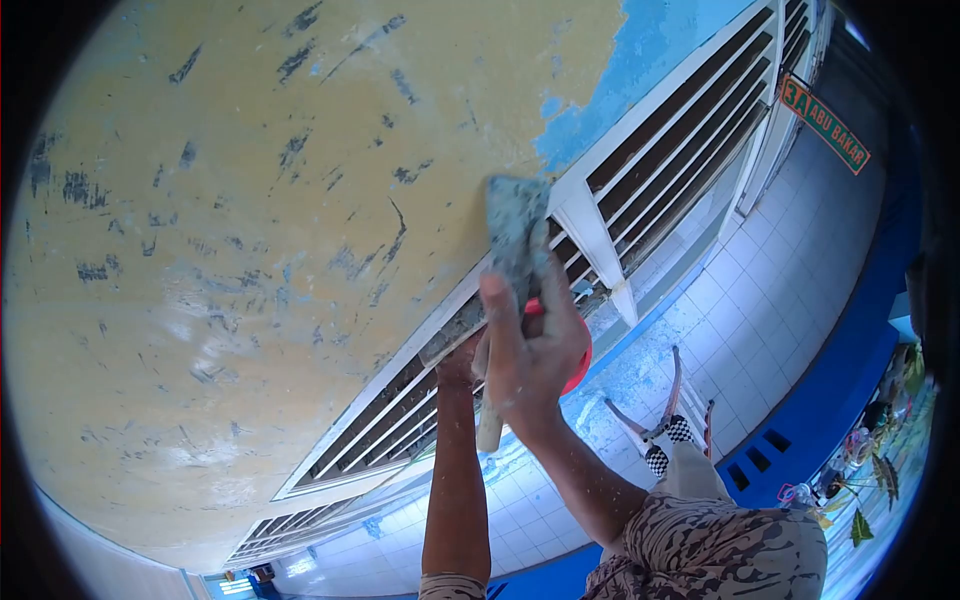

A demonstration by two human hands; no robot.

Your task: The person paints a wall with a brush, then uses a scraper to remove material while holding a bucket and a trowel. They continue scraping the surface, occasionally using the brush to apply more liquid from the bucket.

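My right hand (545, 355) is closed round a putty knife (515, 225), its broad blade smeared grey and angled up against the wall beside the window frame. A pale handle end (490, 428) sticks out below that hand. Behind it my left hand (462, 362) is partly hidden, its fingers bent in near a flat grey piece (450, 337); what it grips does not show clearly. A red rounded object (577, 355) shows behind my right hand, mostly covered. The yellowish wall (230, 330) carries many dark scrape marks, with blue paint (630, 85) along its upper right part.
White louvred windows (690, 130) run diagonally along the wall. A hanging sign (825, 125) is at upper right. Far below lie a tiled floor (770, 290) and a blue strip (800, 425), with checkered shoes (680, 430) near slim rails. Plants (860, 525) stand at lower right.
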